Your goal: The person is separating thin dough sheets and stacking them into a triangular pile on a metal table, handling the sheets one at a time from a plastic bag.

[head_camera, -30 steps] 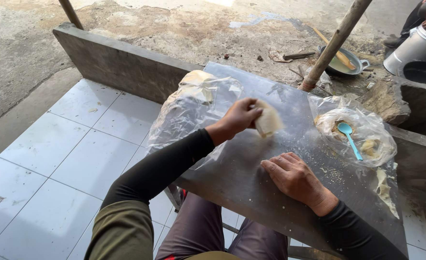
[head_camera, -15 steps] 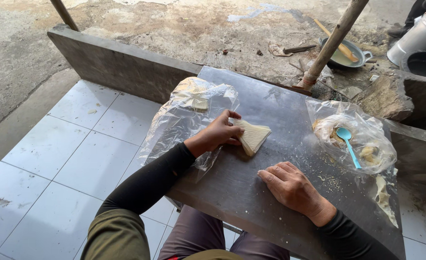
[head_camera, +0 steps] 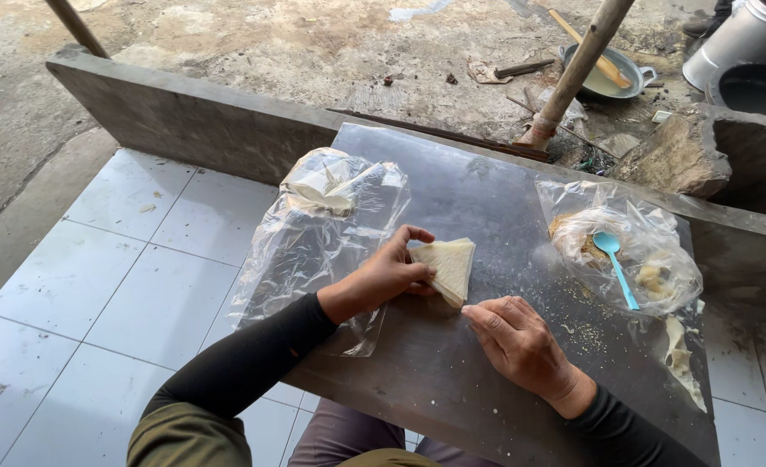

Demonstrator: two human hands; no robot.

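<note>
Folding step, I judge: left hand (head_camera: 381, 278) fingers pinch folded triangular pastry wrapper (head_camera: 446, 268) mid metal sheet (head_camera: 487, 190); right hand (head_camera: 514, 335) at its 5 o'clock, fingers together, flat; next needs firm crease.

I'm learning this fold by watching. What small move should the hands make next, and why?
Probably the right hand closes on the pastry triangle's near tip: the left hand already pins its far edge, and the right fingers lie flat just short of it.
</note>
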